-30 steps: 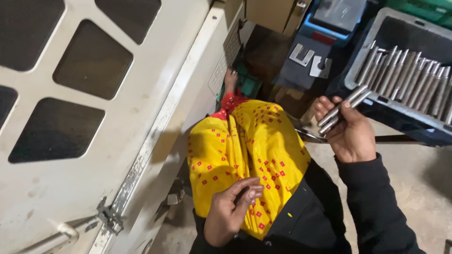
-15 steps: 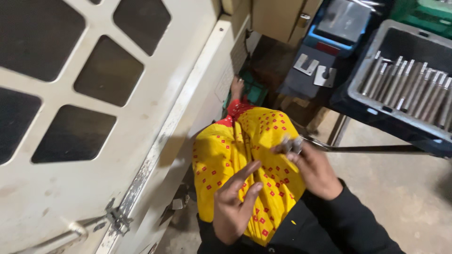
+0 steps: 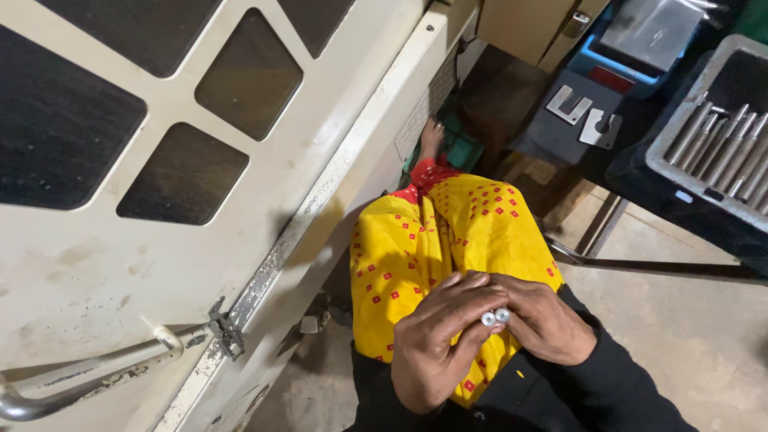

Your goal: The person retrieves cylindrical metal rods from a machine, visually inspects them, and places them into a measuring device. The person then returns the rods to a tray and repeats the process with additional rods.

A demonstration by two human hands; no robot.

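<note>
Both hands meet over the yellow cloth (image 3: 448, 240) in the lap: left hand (image 3: 436, 344) and right hand (image 3: 544, 320) each clamped on the two metal rods (image 3: 495, 318), ends up, machine door (image 3: 160, 200) alongside.

A cream machine door (image 3: 240, 200) with dark window panels fills the left side, a metal handle (image 3: 80, 376) at its lower edge. Bare concrete floor (image 3: 680, 320) lies at the right. Above it, a grey tray (image 3: 668, 164) of steel rods sits on a dark stand by cardboard boxes (image 3: 520, 24). Light is dim.
</note>
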